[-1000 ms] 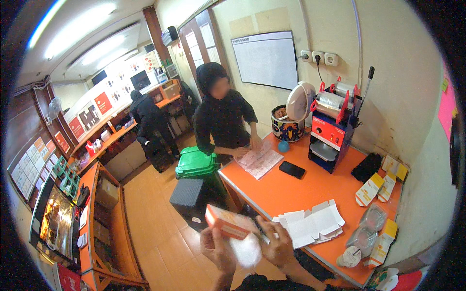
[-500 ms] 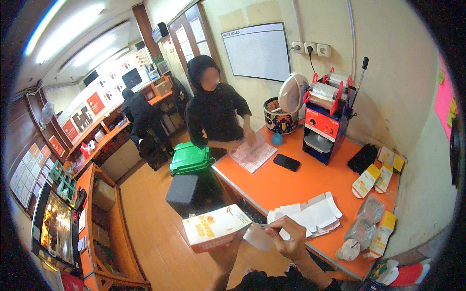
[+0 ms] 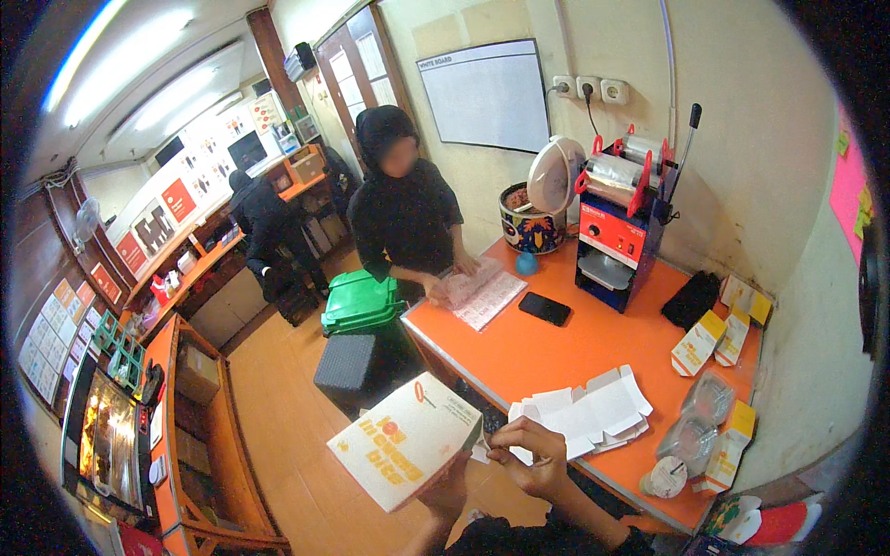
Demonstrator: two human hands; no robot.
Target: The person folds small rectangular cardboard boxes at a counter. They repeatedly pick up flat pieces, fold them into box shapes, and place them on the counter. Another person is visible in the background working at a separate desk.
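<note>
A green bin [image 3: 360, 301] and a dark box [image 3: 350, 366] stand on the floor beside the far left corner of the orange desk [image 3: 501, 357]. Nearer, the white carton [image 3: 399, 443] is up in the air, off the desk's left edge. Half a second ago it was tipped more on its side, with a pale flap showing at its right end; now its broad printed face is turned up and that flap is mostly out of sight, so I judge the work has come to that end of the carton. The left hand [image 3: 450, 493] grips it from beneath, fingers largely hidden. A co-worker [image 3: 403, 208] handles pink printed sheets [image 3: 487, 295] at the desk's far left corner. The right hand [image 3: 530, 454] is at the carton's right end, fingers drawn together in a pinch; whether the flap is between them I cannot tell. Further right, flat white blanks [image 3: 593, 408] lie along the desk's left edge, and yellow-and-white boxes [image 3: 700, 343] sit near its right edge
</note>
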